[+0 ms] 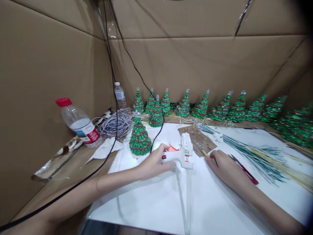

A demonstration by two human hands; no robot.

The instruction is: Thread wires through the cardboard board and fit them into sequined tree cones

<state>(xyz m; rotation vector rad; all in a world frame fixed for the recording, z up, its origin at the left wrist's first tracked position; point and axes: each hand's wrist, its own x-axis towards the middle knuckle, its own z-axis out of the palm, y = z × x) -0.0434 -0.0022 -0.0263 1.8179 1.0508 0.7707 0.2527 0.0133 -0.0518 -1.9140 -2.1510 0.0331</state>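
My left hand [155, 162] is wrapped round the handle of a white glue gun [186, 148] with an orange trigger. Its nozzle points away from me, and clear glue sticks [188, 199] trail from its back end. Between the fingertips of my right hand [223, 166] is a thin wooden stick [205, 154], its tip near a brown board [197, 140]. Just right of that hand lies a red-handled cutting tool [246, 173]. A small green Christmas tree [140, 138] with red garland stands upright beyond my left hand.
More small trees [183, 106] line the back. Bundled green and yellow strands [259, 156] lie on the white board [146, 202] at right. A red-capped bottle [81, 125], a clear bottle [120, 96] and tangled wire [114, 124] occupy the left. A black cord [110, 150] hangs across.
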